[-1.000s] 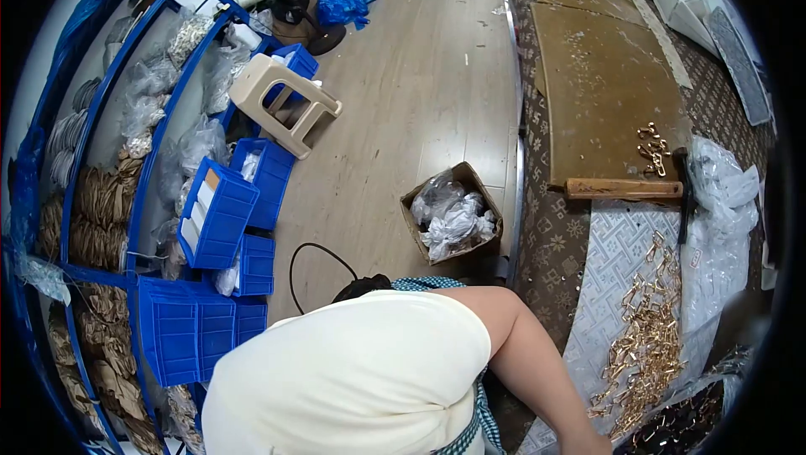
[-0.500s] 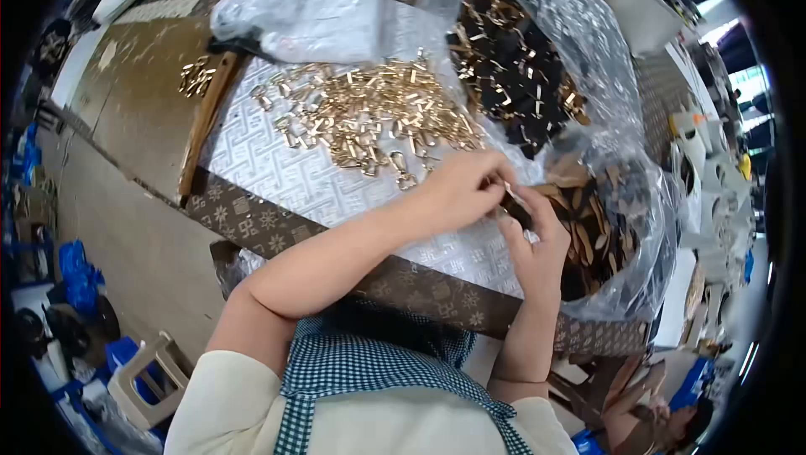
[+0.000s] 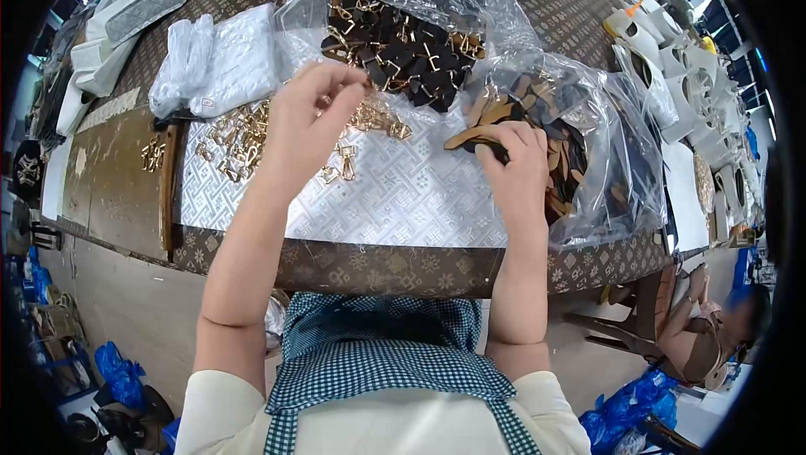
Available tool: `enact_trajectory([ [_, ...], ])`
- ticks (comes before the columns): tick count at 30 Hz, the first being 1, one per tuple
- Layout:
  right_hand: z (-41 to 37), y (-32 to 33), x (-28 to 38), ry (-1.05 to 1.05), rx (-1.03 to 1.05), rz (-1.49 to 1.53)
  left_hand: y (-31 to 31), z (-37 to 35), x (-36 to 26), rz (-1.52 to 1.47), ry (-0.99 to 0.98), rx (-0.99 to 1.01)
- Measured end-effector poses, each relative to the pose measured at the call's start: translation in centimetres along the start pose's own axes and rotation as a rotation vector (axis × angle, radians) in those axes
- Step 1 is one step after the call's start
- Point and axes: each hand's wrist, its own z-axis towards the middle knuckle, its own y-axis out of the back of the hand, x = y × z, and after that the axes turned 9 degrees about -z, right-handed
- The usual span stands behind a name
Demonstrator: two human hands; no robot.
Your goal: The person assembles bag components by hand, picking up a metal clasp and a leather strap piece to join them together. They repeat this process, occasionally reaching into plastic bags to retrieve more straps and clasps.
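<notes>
Two bare hands reach over a desk (image 3: 395,269) covered in brown patterned cloth, with a pale, silvery patterned sheet (image 3: 411,199) on top. The right hand (image 3: 519,157), on the right side of the sheet, has its grip closed on a leather-like strip (image 3: 472,134). The strip is slim, tan and smooth on its upper face, with a rounded end that points left and darker material just beneath it by the fingers. It lies at the left edge of a loose pile of similar strips (image 3: 569,171), some tan or brown and some black, overlapping at many angles in a crinkled clear bag (image 3: 625,149). The left hand (image 3: 306,123) is raised over the middle-left of the sheet, fingers curled toward the thumb; whether its grip pinches anything cannot be told. Below and around it spread shiny gold clasps (image 3: 242,138), small, narrow and tangled together. Farther away, between the hands, sits a heap of dark pieces (image 3: 411,56), matte black with bright gold fittings, on clear plastic. White plastic-wrapped packets (image 3: 239,52) lie at far left. Nearer, on the left, a wooden bar (image 3: 168,190) rests beside a worn brown board (image 3: 113,195) bearing a few gold pieces (image 3: 154,154).
</notes>
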Motion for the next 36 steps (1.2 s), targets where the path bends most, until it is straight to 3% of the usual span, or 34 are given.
enact_trajectory([
  [5,-0.6,-0.5,0.2,-0.023,0.059,-0.214,2.5,-6.5,1.5,0.289,0.159,0.085],
  [8,-0.7,-0.6,0.3,-0.05,0.096,-0.229,1.3,-7.7,2.6,0.376,0.168,0.111],
  [11,-0.8,-0.7,0.0,-0.093,0.118,-0.211,0.0,-7.5,3.3,0.589,0.043,0.1],
  [18,-0.7,-0.2,0.1,-0.122,0.165,-0.115,-0.6,-6.3,2.2,0.445,0.26,0.171],
  [21,-0.6,-0.2,0.4,-0.061,0.134,-0.1,-1.1,-5.8,3.0,0.488,0.147,0.172],
  [24,-0.2,-0.1,1.7,-0.033,-0.028,0.165,-1.7,-4.2,2.2,0.038,0.397,0.202],
  [25,-0.4,-0.4,2.4,-0.174,0.022,0.399,-1.7,-3.9,2.7,-0.271,0.294,0.244],
  [26,-0.6,-0.8,2.7,-0.316,0.073,0.633,-2.0,-3.5,2.5,-0.414,0.316,0.258],
  [27,-0.6,-1.1,2.7,-0.262,0.116,0.783,-2.3,-3.0,1.7,-0.557,0.338,0.273],
  [30,-0.8,-0.6,3.2,-0.345,0.34,1.102,-3.4,-2.9,2.4,-0.689,0.327,0.35],
  [36,-1.1,-0.7,4.7,-0.359,0.281,1.024,-4.8,-4.4,3.1,-0.664,0.161,0.315],
])
